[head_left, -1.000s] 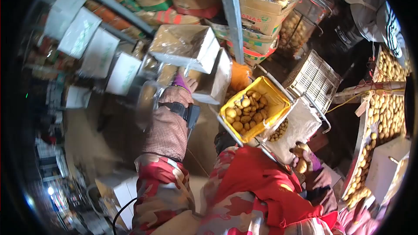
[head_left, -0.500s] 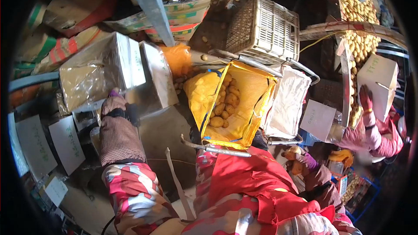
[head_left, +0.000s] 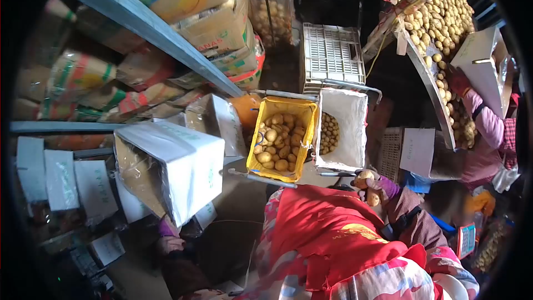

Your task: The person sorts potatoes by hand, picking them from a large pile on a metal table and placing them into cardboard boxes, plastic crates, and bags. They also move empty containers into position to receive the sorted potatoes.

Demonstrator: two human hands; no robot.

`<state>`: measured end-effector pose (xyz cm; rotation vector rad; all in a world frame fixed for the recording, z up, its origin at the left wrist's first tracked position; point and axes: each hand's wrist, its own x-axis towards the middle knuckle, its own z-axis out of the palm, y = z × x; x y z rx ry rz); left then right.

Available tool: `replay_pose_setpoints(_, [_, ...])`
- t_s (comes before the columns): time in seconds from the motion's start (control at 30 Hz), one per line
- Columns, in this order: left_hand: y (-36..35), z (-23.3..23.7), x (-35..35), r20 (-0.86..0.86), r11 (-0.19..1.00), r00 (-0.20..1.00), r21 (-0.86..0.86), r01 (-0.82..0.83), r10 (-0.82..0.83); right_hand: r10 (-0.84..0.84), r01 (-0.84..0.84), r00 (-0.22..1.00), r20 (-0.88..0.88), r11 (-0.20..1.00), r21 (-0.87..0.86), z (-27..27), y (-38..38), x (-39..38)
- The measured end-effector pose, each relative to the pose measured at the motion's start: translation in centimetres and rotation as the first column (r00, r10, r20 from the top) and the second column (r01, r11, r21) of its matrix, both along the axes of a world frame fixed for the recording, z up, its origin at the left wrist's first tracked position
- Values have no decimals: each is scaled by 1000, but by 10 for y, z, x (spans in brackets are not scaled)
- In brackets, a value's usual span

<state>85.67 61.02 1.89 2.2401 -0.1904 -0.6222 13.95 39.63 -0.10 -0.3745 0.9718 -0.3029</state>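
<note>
At 7 o'clock, the left grip (head_left: 172, 240) is closed on the low corner of a big white box (head_left: 194, 169); it's dim there, so I may be a bit off on how the fingers lie. The box is tipped, w/ its open side facing 8 or 9 o'clock & clear plastic (head_left: 133, 169) in it. At 4 o'clock, the right grip (head_left: 381, 183) is curled round a few potatoes (head_left: 373, 196), approx. 2 or 3, so those aren't in a bin.

Near the middle, the yellow bin (head_left: 308, 115) has lots of potatoes, but they sit below the rim. I'd call it part full, w/ some room left. Just beside it, toward 3 o'clock, the white bin (head_left: 350, 128) has small ones (head_left: 328, 133) low down, so it looks less full.

Up at 2 o'clock, a big heap (head_left: 441, 19) lies loose on a long surface (head_left: 432, 99), so plenty aren't packed. By it, a co-worker's hand (head_left: 459, 81) is at another box (head_left: 482, 69). At 11 o'clock, cartons (head_left: 214, 30) are stacked high.
</note>
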Motion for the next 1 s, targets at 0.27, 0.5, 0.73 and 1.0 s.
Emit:
replay_pose_setpoints(0.27, [58,234,-195,314,867,883,465,177,-349,-58,63,990,128,997,-41,13,-17,-140])
replay_pose_setpoints(0.5, [10,349,-319,186,469,610,814,344,-770,-165,189,967,194,976,-111,40,-31,-250])
replay_pose_setpoints(0.73, [-124,338,-321,12,59,112,902,429,-994,-294,325,921,255,941,-93,55,-33,-285])
replay_pose_setpoints(1.0, [-347,267,-375,325,337,101,848,410,-940,-472,499,863,177,852,-157,60,-35,-345])
